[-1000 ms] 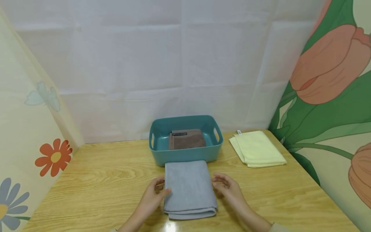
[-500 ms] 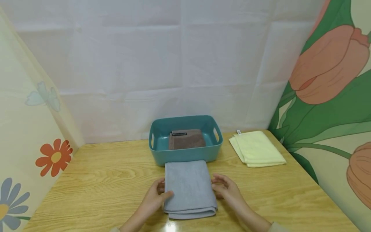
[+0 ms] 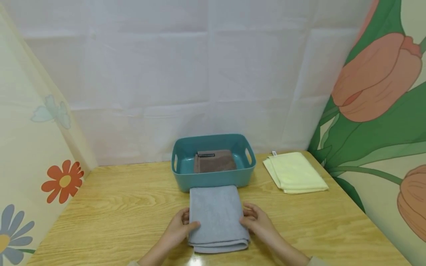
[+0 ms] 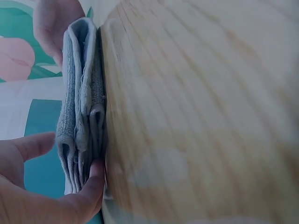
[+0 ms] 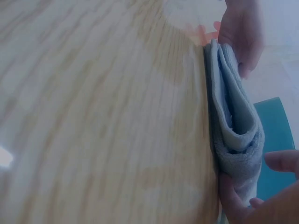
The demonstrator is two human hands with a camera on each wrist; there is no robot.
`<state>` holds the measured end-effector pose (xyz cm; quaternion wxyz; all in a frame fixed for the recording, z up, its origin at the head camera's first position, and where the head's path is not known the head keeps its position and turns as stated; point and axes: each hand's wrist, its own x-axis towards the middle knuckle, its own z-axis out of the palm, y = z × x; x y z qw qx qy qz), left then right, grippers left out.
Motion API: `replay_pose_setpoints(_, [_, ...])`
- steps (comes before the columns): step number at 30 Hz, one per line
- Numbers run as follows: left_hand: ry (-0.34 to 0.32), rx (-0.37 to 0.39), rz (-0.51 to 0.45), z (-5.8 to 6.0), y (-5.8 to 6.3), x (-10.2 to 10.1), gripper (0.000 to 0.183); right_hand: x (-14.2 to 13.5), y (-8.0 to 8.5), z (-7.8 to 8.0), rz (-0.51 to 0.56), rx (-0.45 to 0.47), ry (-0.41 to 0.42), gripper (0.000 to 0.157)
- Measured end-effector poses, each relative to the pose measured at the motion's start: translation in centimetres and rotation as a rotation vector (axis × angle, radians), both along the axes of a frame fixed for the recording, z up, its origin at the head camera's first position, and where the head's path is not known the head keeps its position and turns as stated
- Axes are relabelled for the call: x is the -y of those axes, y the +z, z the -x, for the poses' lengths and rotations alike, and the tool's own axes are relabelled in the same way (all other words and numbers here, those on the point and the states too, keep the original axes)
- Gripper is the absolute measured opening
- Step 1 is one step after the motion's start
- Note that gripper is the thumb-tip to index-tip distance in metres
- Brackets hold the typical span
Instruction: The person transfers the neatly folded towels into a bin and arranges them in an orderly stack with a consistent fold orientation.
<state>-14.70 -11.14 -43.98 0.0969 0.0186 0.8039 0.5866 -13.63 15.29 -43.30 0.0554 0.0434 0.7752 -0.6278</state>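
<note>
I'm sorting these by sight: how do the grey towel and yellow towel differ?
Colour: the grey towel is plain grey, the yellow towel pale yellow.
Place: the grey towel lies in front of the basket, the yellow towel right of it.
Handling: the left hand and right hand touch the grey towel; neither touches the yellow towel.
Both are folded and lie on the table.

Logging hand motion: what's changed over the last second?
Right hand shifted slightly left, thumb now over the right edge of the gray towel. Left hand edged right, thumb slightly further over it. Gray towel, teal basket, brown towel and yellow towel stayed put.
</note>
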Motion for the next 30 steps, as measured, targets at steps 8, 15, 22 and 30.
replay_pose_setpoints(8, [-0.050,-0.006,0.019,-0.44,0.26,-0.11,0.066,0.35,0.12,-0.12,-0.035,-0.008,0.018,0.062])
replay_pose_setpoints(15, [-0.018,0.060,0.004,-0.63,0.61,-0.28,0.072,0.47,0.24,-0.12,-0.034,0.003,0.046,0.060])
replay_pose_setpoints(22, [-0.035,0.088,-0.008,-0.56,0.53,-0.25,0.074,0.36,0.41,-0.29,-0.005,0.000,0.068,0.063])
replay_pose_setpoints(30, [-0.041,0.102,0.007,-0.48,0.86,-0.27,0.075,0.11,0.36,-0.39,0.038,-0.021,0.118,0.067])
